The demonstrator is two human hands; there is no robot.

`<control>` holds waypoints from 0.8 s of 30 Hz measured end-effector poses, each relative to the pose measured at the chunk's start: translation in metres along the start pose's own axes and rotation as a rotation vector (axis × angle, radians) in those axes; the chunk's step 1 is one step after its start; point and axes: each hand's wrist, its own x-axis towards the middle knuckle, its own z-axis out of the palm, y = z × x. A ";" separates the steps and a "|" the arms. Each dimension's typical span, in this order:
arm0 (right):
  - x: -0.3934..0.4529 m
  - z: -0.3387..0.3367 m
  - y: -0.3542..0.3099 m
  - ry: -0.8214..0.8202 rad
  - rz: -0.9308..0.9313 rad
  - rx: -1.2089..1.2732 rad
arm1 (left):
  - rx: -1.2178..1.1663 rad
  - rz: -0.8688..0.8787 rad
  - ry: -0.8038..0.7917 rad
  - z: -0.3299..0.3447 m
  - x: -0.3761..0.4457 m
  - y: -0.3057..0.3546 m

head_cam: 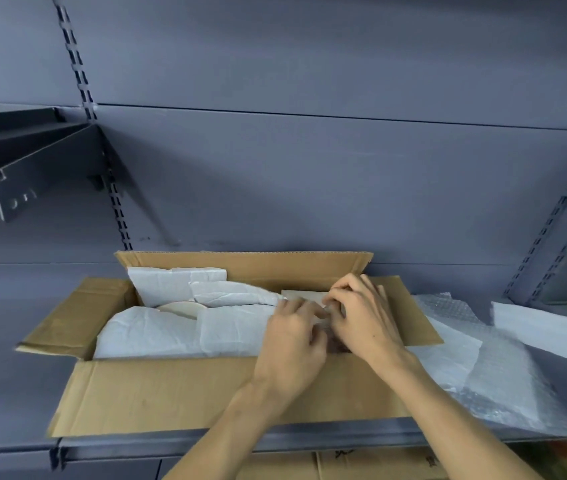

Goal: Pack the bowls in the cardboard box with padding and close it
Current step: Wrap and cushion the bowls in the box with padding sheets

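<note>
An open cardboard box [171, 389] sits on a grey shelf with all its flaps spread out. White foam sheets [171, 330] fill its left and middle part. The pale rim of a bowl [180, 308] peeks out between the sheets. At the box's right end my left hand [292, 344] and my right hand [361, 317] are close together, fingers curled. They pinch a bubble-wrapped item [327, 323] that is mostly hidden by my hands.
Bubble wrap [504, 379] lies spread on the shelf right of the box, with a white foam sheet [545, 330] beyond it. A dark shelf bracket [32, 174] juts out at upper left. More cardboard boxes [361, 465] stand below the shelf edge.
</note>
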 end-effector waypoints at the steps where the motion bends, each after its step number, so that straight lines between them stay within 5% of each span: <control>1: 0.000 0.000 0.000 0.006 0.005 -0.001 | -0.002 0.025 0.096 -0.009 0.002 -0.004; 4: 0.001 0.000 0.000 0.006 0.007 0.011 | 0.295 0.104 0.272 -0.041 0.010 -0.028; 9: 0.001 0.001 0.001 0.000 0.044 0.042 | 0.573 0.058 -0.148 -0.065 0.004 -0.068; 19: -0.001 -0.002 -0.004 -0.062 0.128 0.026 | 0.305 0.025 -0.161 -0.046 -0.006 -0.071; 24: 0.000 0.000 -0.002 -0.122 0.119 0.067 | 0.517 0.072 -0.212 -0.045 0.001 -0.072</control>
